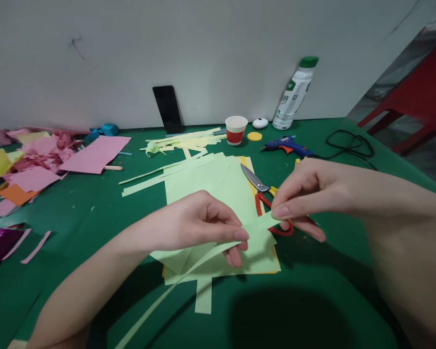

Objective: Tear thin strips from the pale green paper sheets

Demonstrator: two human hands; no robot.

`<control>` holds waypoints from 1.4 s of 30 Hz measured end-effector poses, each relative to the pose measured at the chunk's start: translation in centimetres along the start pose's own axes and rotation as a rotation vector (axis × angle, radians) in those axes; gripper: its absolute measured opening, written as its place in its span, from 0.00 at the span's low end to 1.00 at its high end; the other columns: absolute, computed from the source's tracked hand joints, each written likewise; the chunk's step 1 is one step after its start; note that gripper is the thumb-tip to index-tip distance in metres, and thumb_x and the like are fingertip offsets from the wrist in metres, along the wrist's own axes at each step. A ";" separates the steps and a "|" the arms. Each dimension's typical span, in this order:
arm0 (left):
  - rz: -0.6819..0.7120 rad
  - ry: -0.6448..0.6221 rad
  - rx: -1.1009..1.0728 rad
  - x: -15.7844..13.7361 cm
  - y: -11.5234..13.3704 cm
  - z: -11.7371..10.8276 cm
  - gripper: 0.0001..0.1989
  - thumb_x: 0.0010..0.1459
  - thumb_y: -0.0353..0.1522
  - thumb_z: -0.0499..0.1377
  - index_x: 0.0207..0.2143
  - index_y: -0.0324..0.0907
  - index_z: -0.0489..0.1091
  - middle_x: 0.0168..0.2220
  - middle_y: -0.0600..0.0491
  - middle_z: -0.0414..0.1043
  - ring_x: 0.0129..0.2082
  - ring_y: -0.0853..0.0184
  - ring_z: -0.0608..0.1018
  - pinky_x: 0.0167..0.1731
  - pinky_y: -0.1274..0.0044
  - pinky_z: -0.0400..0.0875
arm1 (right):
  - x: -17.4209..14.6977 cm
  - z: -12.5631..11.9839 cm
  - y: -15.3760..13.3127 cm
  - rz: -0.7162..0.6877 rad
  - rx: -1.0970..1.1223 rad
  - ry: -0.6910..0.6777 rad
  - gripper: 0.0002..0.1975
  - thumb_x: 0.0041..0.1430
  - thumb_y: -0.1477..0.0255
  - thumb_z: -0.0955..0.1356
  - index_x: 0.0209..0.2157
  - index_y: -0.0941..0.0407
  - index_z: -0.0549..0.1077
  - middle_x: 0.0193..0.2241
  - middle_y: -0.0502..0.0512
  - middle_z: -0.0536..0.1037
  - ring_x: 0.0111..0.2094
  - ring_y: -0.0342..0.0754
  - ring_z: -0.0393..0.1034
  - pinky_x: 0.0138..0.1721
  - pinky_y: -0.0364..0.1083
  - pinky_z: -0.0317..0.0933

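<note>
A long light-green paper strip (189,272) runs between both hands and trails down to the lower left. My left hand (207,225) pinches it between thumb and fingers. At the strip's right end, my right hand (301,196) grips it with thumb and forefinger, the other fingers loosely spread. Under the hands lies a stack of light-green paper sheets (203,189), with yellow-orange edges showing beneath. Scissors (254,179) with red and yellow handles lie partly open on the stack's right side, their handles partly hidden by my right hand. Another short strip (203,295) sticks out below the stack.
Pink paper scraps (36,179) are heaped at the left. Along the back stand a dark phone (167,109), a red-and-white paper cup (236,131) and a leaning bottle (294,97). A blue glue gun (287,144) with a black cord (349,150) lies at right.
</note>
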State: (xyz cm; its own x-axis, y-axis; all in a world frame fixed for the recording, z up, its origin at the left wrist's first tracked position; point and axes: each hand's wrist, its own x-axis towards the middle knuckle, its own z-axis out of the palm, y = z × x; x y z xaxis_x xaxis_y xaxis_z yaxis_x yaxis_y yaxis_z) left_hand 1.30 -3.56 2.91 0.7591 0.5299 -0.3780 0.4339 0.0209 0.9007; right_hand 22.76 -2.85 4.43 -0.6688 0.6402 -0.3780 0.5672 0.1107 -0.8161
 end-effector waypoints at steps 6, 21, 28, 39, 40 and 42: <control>0.015 0.010 0.020 0.0 -0.2 0.2 0.09 0.54 0.33 0.57 0.27 0.38 0.75 0.22 0.57 0.75 0.13 0.80 0.53 0.12 0.84 0.46 | -0.4 -0.4 -0.1 -0.014 -0.034 -0.032 0.19 0.54 0.69 0.63 0.12 0.57 0.67 0.08 0.46 0.65 0.14 0.37 0.57 0.19 0.41 0.49; -0.008 0.054 0.070 -0.4 -0.8 -0.2 0.09 0.52 0.33 0.58 0.25 0.37 0.74 0.21 0.56 0.74 0.13 0.79 0.50 0.12 0.84 0.45 | -2.0 -2.9 2.6 -0.053 -0.071 0.051 0.17 0.54 0.69 0.63 0.15 0.60 0.72 0.09 0.45 0.66 0.14 0.33 0.56 0.18 0.38 0.50; -0.022 0.113 0.089 -0.5 -0.9 -0.4 0.08 0.51 0.34 0.59 0.24 0.38 0.74 0.20 0.58 0.72 0.13 0.79 0.49 0.12 0.84 0.45 | -2.7 -3.9 3.8 0.065 -0.118 0.181 0.21 0.52 0.67 0.62 0.10 0.59 0.70 0.09 0.46 0.67 0.16 0.34 0.58 0.21 0.42 0.50; -0.036 0.142 0.114 -0.5 -0.9 -0.4 0.08 0.49 0.34 0.60 0.23 0.38 0.74 0.20 0.57 0.73 0.13 0.79 0.49 0.11 0.83 0.44 | -2.7 -3.9 3.7 0.085 -0.128 0.142 0.21 0.53 0.68 0.61 0.10 0.60 0.70 0.10 0.44 0.66 0.16 0.33 0.55 0.22 0.42 0.47; -0.034 0.146 0.118 -0.5 -0.9 -0.4 0.08 0.49 0.34 0.60 0.23 0.38 0.74 0.20 0.57 0.73 0.13 0.79 0.49 0.11 0.83 0.44 | -2.7 -3.9 3.7 0.081 -0.134 0.142 0.21 0.53 0.68 0.61 0.10 0.60 0.70 0.10 0.44 0.66 0.16 0.33 0.54 0.22 0.42 0.46; -0.028 0.149 0.129 -0.6 -0.9 -0.3 0.08 0.49 0.34 0.60 0.23 0.38 0.73 0.20 0.58 0.73 0.13 0.79 0.49 0.11 0.83 0.44 | -2.7 -3.9 3.8 0.083 -0.151 0.145 0.22 0.53 0.67 0.61 0.10 0.60 0.70 0.10 0.44 0.66 0.16 0.33 0.55 0.22 0.42 0.47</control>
State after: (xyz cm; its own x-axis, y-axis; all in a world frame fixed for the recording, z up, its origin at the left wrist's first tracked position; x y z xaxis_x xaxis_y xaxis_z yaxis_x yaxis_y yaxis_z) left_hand 0.27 -3.60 2.39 0.6702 0.6502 -0.3580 0.5196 -0.0667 0.8518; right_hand 28.57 -1.14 4.08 -0.5473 0.7530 -0.3653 0.6899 0.1588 -0.7063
